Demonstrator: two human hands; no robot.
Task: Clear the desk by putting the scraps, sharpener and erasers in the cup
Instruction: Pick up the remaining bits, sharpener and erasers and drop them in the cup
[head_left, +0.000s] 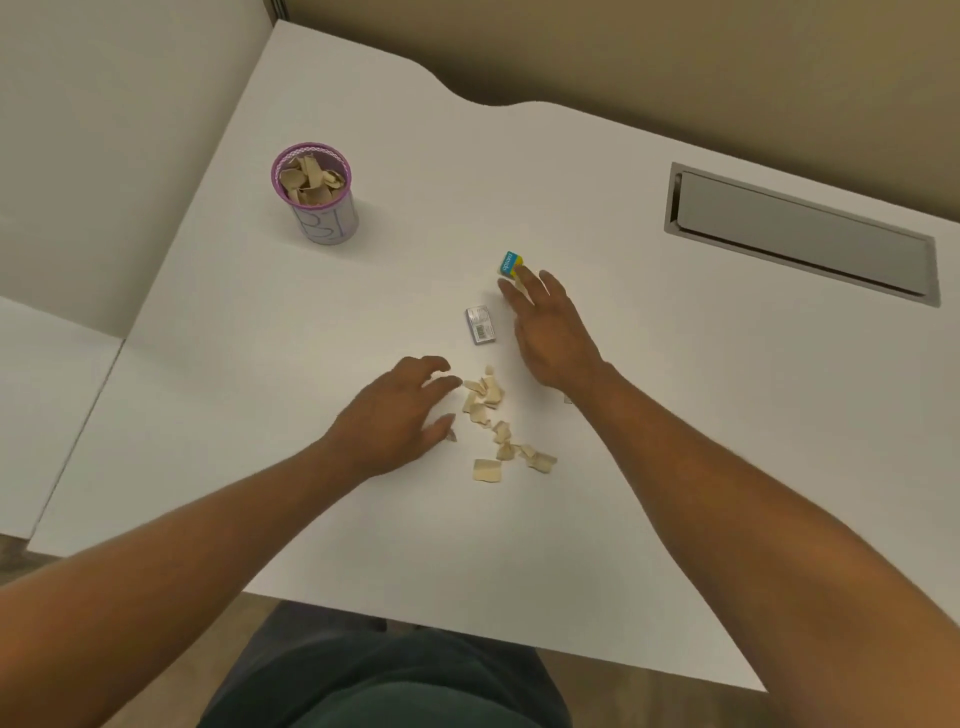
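A purple-rimmed cup (326, 218) stands at the back left of the white desk (571, 208), with several tan paper scraps inside it. More tan scraps (491, 415) lie scattered at the desk's middle. My left hand (400, 415) rests just left of them, fingers spread, its fingertips touching the nearest scraps. A small grey eraser (479, 325) lies flat beyond the scraps. My right hand (550, 327) is beside it, fingers apart, fingertips touching a blue and yellow eraser (510, 264). No sharpener can be made out.
A grey cable hatch (800, 236) is set into the desk at the back right. A wall runs behind the desk, and a lower white surface (47, 415) adjoins on the left. My lap shows below the front edge.
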